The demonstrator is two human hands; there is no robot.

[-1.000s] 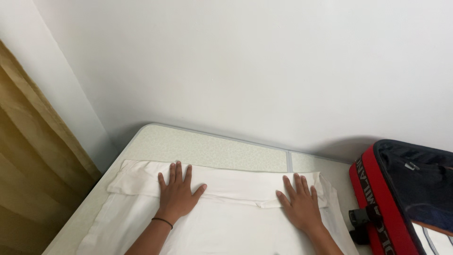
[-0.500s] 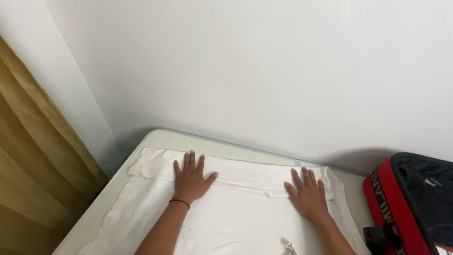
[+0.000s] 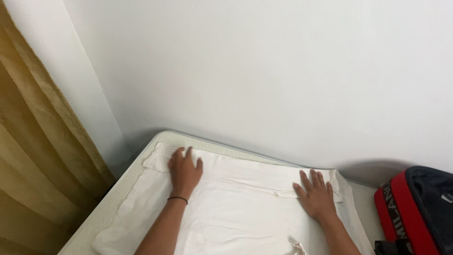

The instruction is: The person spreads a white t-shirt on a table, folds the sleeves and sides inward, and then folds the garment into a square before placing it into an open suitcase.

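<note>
Head view: hands [image 3: 185,169] flat on white cloth [image 3: 236,212]; red suitcase [image 3: 417,212] beside

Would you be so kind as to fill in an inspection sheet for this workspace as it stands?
Surface: pale table set against a white wall, mostly covered by cloth.
Job's things: white cloth spread flat, its far edge folded over into a band.
Clutter: red and black suitcase at the table's right end, partly out of frame.
Hands: left hand palm down on the folded band near its left end, fingers slightly curled; right hand flat with fingers spread near the band's right end. Neither grips anything. A dark band circles the left wrist.
Cables: nothing seen.
Surroundings: tan curtain hangs at the left.
</note>
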